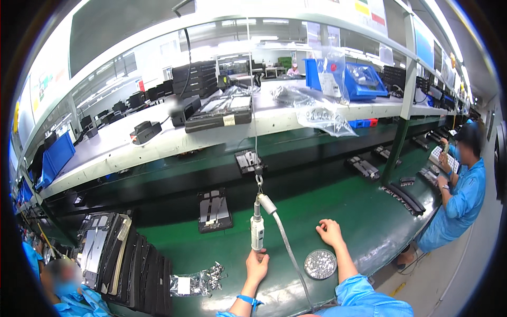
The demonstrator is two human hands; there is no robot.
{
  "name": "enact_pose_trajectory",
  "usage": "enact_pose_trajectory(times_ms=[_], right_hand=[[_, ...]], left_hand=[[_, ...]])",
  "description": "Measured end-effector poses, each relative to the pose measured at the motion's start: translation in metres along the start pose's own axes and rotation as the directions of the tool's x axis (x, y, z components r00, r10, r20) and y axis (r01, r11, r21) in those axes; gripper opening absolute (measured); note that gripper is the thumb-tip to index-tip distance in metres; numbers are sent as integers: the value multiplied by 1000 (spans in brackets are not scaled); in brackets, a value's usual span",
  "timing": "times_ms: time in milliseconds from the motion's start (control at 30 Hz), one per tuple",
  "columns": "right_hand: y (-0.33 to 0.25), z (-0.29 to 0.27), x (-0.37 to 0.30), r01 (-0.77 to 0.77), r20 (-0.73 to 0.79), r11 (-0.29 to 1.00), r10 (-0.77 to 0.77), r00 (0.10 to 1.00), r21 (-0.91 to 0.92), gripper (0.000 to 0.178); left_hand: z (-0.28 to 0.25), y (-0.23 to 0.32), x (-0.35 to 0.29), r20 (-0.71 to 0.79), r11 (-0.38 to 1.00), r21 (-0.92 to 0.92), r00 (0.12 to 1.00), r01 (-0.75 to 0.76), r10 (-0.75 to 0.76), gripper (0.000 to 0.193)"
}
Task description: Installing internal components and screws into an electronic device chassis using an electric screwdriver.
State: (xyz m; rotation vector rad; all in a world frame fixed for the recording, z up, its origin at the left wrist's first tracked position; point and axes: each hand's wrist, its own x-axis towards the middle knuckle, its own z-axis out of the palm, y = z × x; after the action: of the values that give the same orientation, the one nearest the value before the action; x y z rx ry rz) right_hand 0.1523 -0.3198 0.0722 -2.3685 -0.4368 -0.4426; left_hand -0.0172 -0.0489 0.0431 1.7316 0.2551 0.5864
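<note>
1. Clear plastic bag (pixel 321 119), shelf edge, upper right of centre: dark handwritten characters, bold, partly creased.
2. White label (pixel 331 84) on hanging clear bag (pixel 344 68), just above: fine print, too small to read.
3. Small black box (pixel 146 132), shelf, upper left: pale lettering, blurred.
4. White label (pixel 184 286) on clear packet (pixel 202 283), tabletop (pixel 232 301), lower left: no legible writing.

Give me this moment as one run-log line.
left hand: at lower end of white cylindrical hanging tool, grip unclear | right hand: looks empty, over green tabletop, near round clear dish of small silvery parts
</note>
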Motion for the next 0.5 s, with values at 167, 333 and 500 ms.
enact_pose_trajectory(times_ms=[167,333,500], right_hand=[[8,7,-7,65,-22,998,-65,998,-17,27],[9,6,-5,-11,-43,992,17,999,123,25],[9,-27,32,170,-466,754,197,863,634,33]], left_hand=[[0,8,-4,45,1000,0,999,-8,8,46],[2,-4,-3,61,999,-43,998,-31,34,43],[-1,2,1,36,993,-115,999,2,2,40]])
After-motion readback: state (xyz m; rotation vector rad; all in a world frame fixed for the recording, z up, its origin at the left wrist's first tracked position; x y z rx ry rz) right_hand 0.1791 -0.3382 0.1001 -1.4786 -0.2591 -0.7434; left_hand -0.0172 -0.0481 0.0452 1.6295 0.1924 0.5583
